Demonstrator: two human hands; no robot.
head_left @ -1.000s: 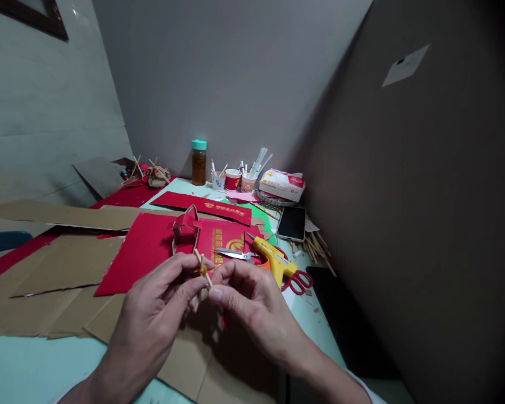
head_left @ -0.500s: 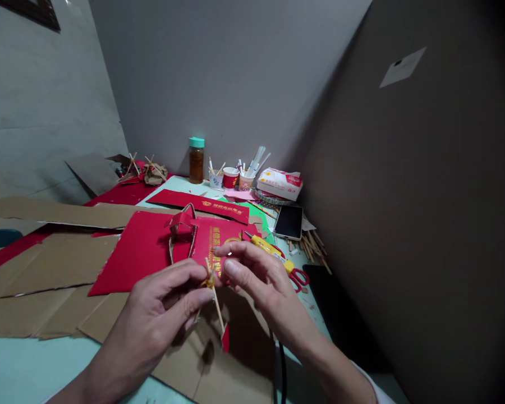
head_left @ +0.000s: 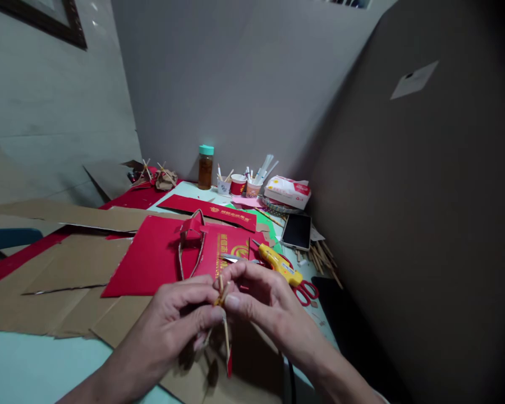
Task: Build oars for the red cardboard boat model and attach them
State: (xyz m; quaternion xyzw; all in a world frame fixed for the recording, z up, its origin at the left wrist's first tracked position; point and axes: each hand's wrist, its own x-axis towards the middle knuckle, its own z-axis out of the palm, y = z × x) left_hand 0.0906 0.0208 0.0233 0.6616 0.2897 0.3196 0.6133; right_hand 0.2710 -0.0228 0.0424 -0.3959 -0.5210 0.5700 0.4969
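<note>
Thin wooden sticks (head_left: 226,335), crossed and bound at the joint with a yellowish band (head_left: 219,301), are held up over the brown cardboard. My left hand (head_left: 168,322) pinches them just below the binding, with its other fingers curled behind. The thumb and forefinger of my right hand (head_left: 273,306) close round the upper stick ends at the joint. A small red piece (head_left: 229,362) shows at the lower end of one stick. My fingers hide part of the joint.
Beyond my hands lie a red card sheet (head_left: 141,258), a looped cardboard piece (head_left: 192,241), a yellow glue gun (head_left: 280,264) and red-handled scissors (head_left: 306,290). Farther back stand a lidded jar (head_left: 205,168), cups with sticks (head_left: 253,188) and a tissue pack (head_left: 287,192). A phone (head_left: 297,231) lies right.
My right hand has come in from slightly apart, and its thumb and forefinger now meet the sticks at the binding. My left hand keeps its hold. The camera view has shifted a little.
</note>
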